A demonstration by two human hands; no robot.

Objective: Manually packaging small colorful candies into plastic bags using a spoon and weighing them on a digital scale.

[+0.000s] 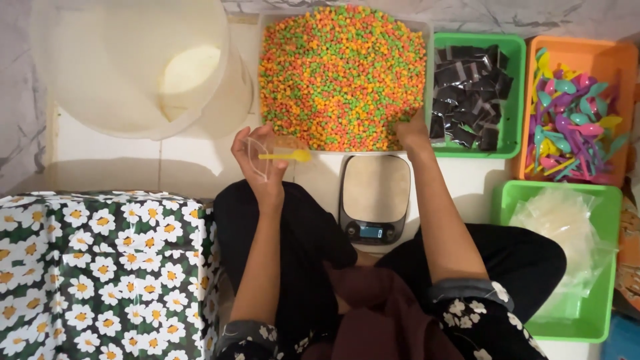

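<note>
The digital kitchen scale (374, 197) sits on the pale floor between the person's knees, its platform bare; everything else is placed from it. Just beyond the scale lies a wide tray (427, 30) heaped with small orange, green and yellow pellets (340, 73); the right hand (412, 133) rests at the near right edge of that heap, just above the scale's far right corner, its fingers dug into the pellets and hidden, so I cannot tell whether they are closed or spread. To the left of the scale and slightly beyond it, the left hand (259, 165) is raised with the palm turned up; its fingers are curled around a small clear plastic bag (257, 155), with a yellow plastic spoon (288, 155) held with it and pointing toward the scale. Right of the pellet tray, beyond the scale to the right, a green bin (512, 93) holds black sachets (469, 90); farther right an orange bin (617, 63) holds coloured plastic spoons (570, 123); directly right of the scale a second green bin (587, 327) holds clear bags (560, 223). Far left of the scale and beyond it stands a white bucket (127, 67); near left is a daisy-patterned box (100, 267).
</note>
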